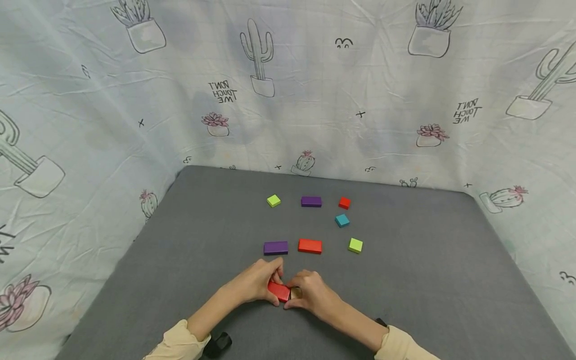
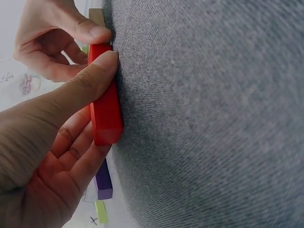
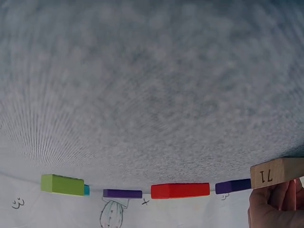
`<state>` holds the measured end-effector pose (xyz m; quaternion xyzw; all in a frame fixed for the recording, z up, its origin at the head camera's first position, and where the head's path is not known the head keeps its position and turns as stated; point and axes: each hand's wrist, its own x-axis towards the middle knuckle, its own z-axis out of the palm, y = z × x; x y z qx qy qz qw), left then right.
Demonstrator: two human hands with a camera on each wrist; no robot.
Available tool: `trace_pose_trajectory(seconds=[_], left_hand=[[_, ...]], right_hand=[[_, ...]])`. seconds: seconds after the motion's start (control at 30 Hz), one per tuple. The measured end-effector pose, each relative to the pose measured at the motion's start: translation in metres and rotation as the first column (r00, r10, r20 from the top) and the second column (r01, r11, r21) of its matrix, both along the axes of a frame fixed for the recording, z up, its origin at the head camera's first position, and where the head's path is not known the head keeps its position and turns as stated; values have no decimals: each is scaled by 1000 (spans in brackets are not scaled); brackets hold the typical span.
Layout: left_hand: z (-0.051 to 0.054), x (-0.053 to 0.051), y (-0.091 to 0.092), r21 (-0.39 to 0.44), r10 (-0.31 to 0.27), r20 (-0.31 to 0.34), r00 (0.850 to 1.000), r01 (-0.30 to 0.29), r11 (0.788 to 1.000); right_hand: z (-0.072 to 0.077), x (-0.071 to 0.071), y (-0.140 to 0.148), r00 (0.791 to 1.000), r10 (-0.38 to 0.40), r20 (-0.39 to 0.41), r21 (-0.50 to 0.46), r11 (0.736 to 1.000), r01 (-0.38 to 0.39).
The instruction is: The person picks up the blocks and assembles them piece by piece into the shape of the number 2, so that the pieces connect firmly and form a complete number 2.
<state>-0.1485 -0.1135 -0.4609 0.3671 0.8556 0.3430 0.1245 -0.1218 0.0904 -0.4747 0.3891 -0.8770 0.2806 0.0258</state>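
Observation:
In the head view, my left hand [image 1: 256, 281] pinches a red block [image 1: 279, 291] between thumb and fingers near the front of the grey surface. Beside it, my right hand [image 1: 317, 296] grips a small wooden block [image 1: 295, 293], its end against the red one's right end. The left wrist view has the red block [image 2: 107, 114] lying on the cloth, my left thumb along its side; my right hand [image 2: 59, 40] is at its far end by the wooden block [image 2: 97, 17]. Dark marks show on the wooden block [image 3: 270, 173] in the right wrist view, with part of a hand behind.
Beyond the hands lie a purple block [image 1: 276, 248], a red block [image 1: 310, 246] and a green block [image 1: 355, 245]. Farther back are another green [image 1: 273, 201], another purple [image 1: 311, 201], a small red [image 1: 344, 203] and a blue block [image 1: 342, 220]. A patterned curtain [image 1: 315, 100] surrounds the surface.

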Motion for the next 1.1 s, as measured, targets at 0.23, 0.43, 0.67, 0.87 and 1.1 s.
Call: trace_pose_trajectory(seconds=[0.23,0.43,0.67,0.87,1.1], left_hand=[[2,-4,2,-58,-39,12,999,39,998],[21,-28,-11,-51,-155,48,987,157,986],[28,-68,-11,-323,-202,79,976,217,921],[28,-82,6,-487,-228,43,973,220,845],[36,-95,10,-508,-247,-55,967,186,841]], right_hand=[[0,2,1,1000,-17,-7,-3,1000,17],[0,2,-1,1000,-12,-4,-10,1000,12],[2,2,-1,998,-38,49,33,999,36],[3,3,-2,997,-33,63,45,999,30],[5,1,-2,997,-33,67,39,999,31]])
